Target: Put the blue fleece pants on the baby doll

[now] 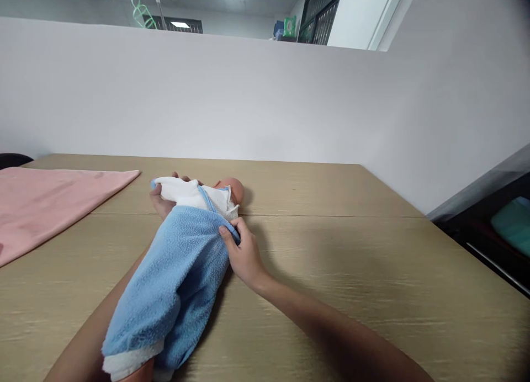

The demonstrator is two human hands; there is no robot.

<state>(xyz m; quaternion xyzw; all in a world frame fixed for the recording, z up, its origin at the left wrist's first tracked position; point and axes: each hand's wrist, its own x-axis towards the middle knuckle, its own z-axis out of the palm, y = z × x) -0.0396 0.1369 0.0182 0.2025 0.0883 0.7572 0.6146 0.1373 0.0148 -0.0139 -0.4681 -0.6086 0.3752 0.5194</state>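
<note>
A baby doll (234,189) in a white top (180,190) with blue trim and fluffy blue trousers (165,271) lies tilted over the table, its head pointing away from me. My left hand (162,201) is under and behind the doll's upper body, its fingertips showing past the white top; the doll rests along my left forearm. With thumb and fingers, my right hand (245,252) pinches the blue waistband at the doll's right side. A foot end with a white cuff (132,360) hangs at the bottom edge.
A pink cloth (58,202) lies flat on the left of the wooden table (331,260). A white partition (248,100) rises behind the table's far edge. Beyond the right edge is a dark object with something teal (513,224). A black rounded shape (14,160) shows at far left.
</note>
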